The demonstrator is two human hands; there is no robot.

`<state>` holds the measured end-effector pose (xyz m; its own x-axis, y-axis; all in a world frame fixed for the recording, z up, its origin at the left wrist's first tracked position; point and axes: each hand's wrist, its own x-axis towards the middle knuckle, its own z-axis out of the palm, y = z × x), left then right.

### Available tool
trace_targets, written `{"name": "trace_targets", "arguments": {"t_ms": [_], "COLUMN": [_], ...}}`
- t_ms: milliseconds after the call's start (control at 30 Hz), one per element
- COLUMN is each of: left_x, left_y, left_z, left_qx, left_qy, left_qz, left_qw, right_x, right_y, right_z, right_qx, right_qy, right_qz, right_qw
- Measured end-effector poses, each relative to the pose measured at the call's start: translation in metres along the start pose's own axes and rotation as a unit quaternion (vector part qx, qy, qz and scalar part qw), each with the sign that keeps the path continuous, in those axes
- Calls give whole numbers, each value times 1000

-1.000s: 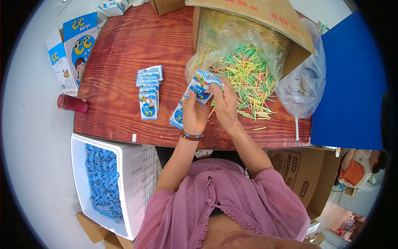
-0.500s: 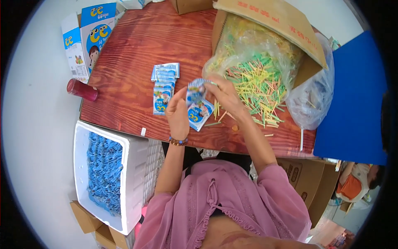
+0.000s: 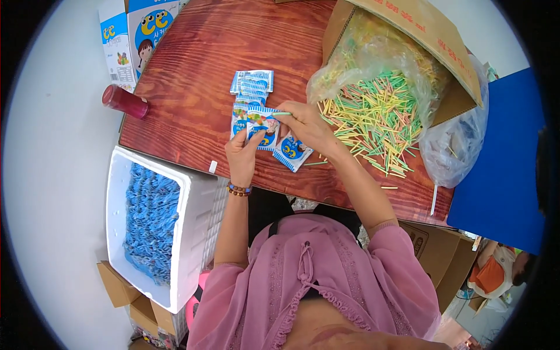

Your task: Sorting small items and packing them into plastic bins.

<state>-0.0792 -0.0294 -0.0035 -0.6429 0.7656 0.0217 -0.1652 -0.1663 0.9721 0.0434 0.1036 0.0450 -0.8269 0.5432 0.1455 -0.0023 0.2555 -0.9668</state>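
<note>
A small blue-and-white packet (image 3: 262, 123) is between my two hands, printed face up. My left hand (image 3: 240, 154) pinches its lower left edge between thumb and fingers. At its upper right corner my right hand (image 3: 308, 125) is closed with a short green stick (image 3: 282, 113) between thumb and fingertips; whether it also grips the packet I cannot tell. Just beyond, an overlapping row of similar packets (image 3: 254, 84) lies on the table, partly covered by the held one. One more packet (image 3: 293, 153) lies below my right hand.
A cardboard box (image 3: 420, 29) on its side spills a plastic bag and a heap of coloured sticks (image 3: 379, 116). A red jar (image 3: 125, 101) lies at the table's left edge. Below it stands a white foam box (image 3: 182, 233) filled with blue packets. A printed carton (image 3: 119, 46) stands far left.
The packet in my hands has moved from upright and tilted to lying flatter, over the row's near end. A green stick now shows in my right fingers. The whole view has shifted slightly.
</note>
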Motion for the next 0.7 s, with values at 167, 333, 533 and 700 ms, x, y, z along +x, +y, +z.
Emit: {"name": "trace_targets", "arguments": {"t_ms": [167,333,533,700], "left_x": [2,1,-1,-17], "left_y": [-27,-40,-38,-25], "left_z": [-33,-38,-39,9], "left_qx": [73,515,504,518], "left_qy": [106,127,134,35], "left_qz": [38,128,138,191], "left_qw": [991,838,842,833], "right_x": [26,44,-9,-70], "right_y": [22,59,52,53], "right_z": [37,49,-23,-108], "right_qx": [48,-51,-380,-431], "right_qy": [-29,13,126,283], "right_qz": [159,117,87,172], "right_qw": [986,992,912,839]}}
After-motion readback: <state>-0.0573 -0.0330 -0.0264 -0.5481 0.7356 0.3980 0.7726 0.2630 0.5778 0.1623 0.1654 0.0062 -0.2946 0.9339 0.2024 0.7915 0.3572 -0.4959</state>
